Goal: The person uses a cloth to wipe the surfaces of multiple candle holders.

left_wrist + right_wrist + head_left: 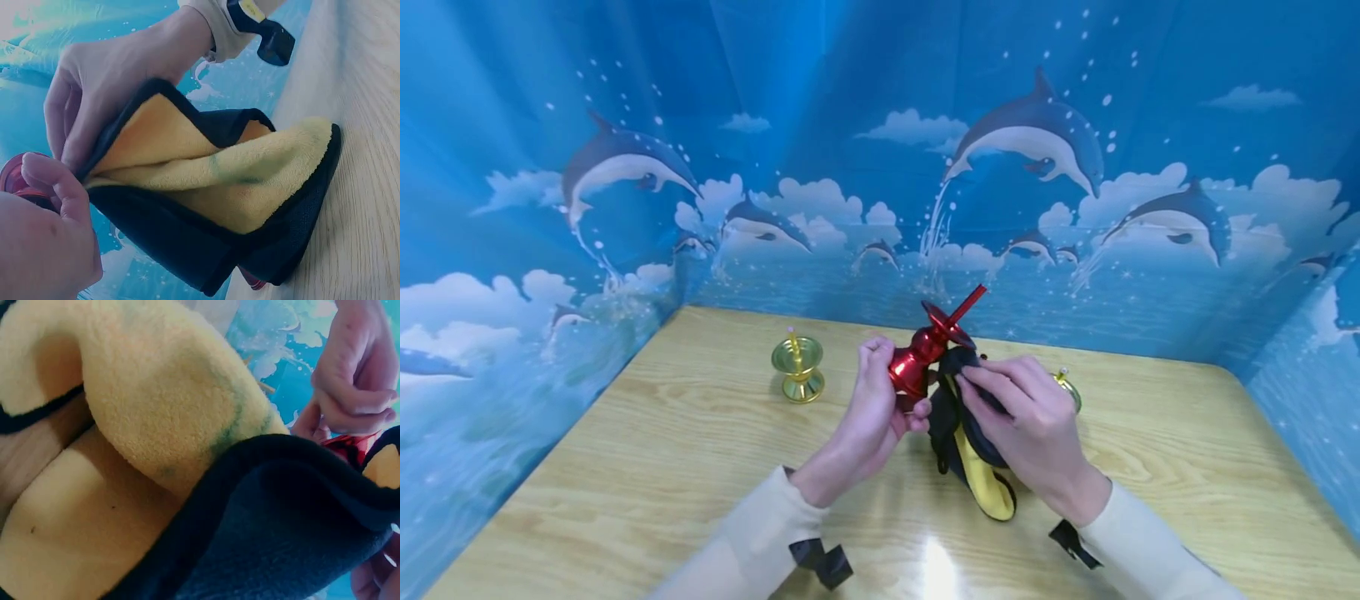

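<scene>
The left hand [874, 421] has its fingers curled round the shiny red footed cup [912, 367], tilted above the table [647, 467]; a red rod [967, 305] projects from its dish. The right hand [1037, 421] pinches a black-and-yellow cloth [979, 475] beside it. Leftward, a gold footed cup [805, 367] contains a gold rod [794, 346].

Head: bright, glare on tabletop [715, 450] | left wrist: hazy | right: seemingly soft
</scene>
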A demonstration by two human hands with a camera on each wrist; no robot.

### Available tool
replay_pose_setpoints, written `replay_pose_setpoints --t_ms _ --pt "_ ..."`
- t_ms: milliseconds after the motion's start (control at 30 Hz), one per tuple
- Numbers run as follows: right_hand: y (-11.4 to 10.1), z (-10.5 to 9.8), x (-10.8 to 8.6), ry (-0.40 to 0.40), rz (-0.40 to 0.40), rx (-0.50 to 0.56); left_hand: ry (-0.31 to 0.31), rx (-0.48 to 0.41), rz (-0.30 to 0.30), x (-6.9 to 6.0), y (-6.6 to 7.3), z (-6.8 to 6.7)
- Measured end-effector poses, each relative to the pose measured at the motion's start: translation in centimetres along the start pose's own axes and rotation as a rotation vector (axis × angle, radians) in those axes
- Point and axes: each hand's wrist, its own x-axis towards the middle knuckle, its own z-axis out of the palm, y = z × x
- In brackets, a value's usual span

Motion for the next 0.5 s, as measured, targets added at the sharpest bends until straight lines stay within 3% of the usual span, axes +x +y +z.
replay_pose_setpoints --t_ms 300,500 --pt "-0.23 0.46 -0.08 -0.001 -0.037 -0.047 0.053 0.199 0.175 -0.12 -0.66 0.13" --pt "-0.8 0.34 0.42 0.021 -0.127 -0.075 0.071 0.294 0.22 -0.03 -1.03 -0.3"
